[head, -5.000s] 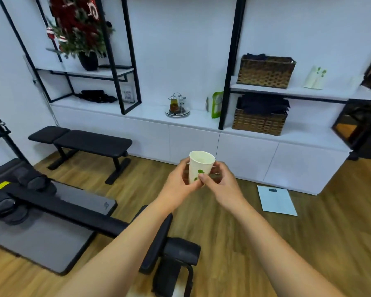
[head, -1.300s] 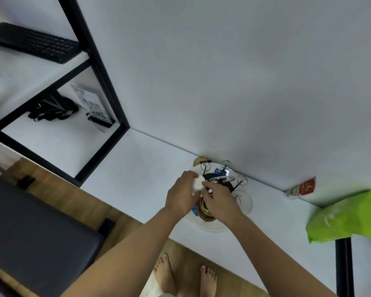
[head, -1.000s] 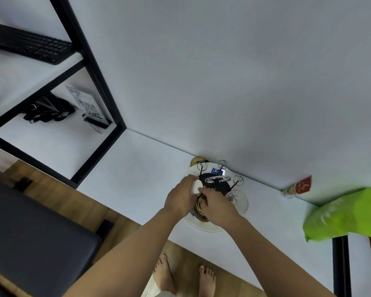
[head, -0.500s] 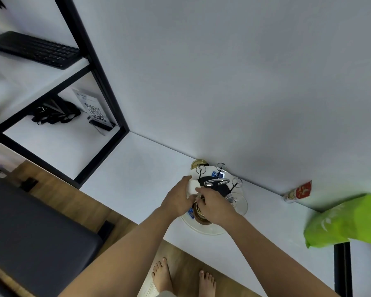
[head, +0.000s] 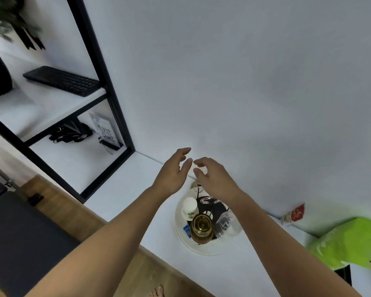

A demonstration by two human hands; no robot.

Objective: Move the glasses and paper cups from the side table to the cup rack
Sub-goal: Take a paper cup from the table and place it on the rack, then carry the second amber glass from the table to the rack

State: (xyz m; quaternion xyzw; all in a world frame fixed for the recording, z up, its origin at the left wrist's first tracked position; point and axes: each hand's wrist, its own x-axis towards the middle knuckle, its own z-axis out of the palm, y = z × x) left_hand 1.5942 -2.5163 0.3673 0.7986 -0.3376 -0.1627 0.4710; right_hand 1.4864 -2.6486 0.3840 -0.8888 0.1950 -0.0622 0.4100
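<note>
A white paper cup (head: 189,208) with a green leaf print sits upside down on the left peg of the cup rack (head: 208,246), a round white tray with wire pegs on the counter. An amber glass (head: 201,228) and a clear glass (head: 225,223) hang inverted on the rack beside it. My left hand (head: 174,170) and my right hand (head: 212,177) hover above the rack's far edge, fingers spread, holding nothing. My right forearm hides part of the rack's right side.
A black-framed shelf (head: 109,99) stands to the left with a keyboard (head: 62,80), a QR-code card (head: 104,131) and black straps. A small red-and-white packet (head: 293,214) and a bright green bag (head: 347,243) lie on the counter (head: 124,189) to the right. A black bench (head: 19,243) sits lower left.
Both hands have let go of the paper cup and lifted away from the rack, opening. The cup now stays inverted on its peg.
</note>
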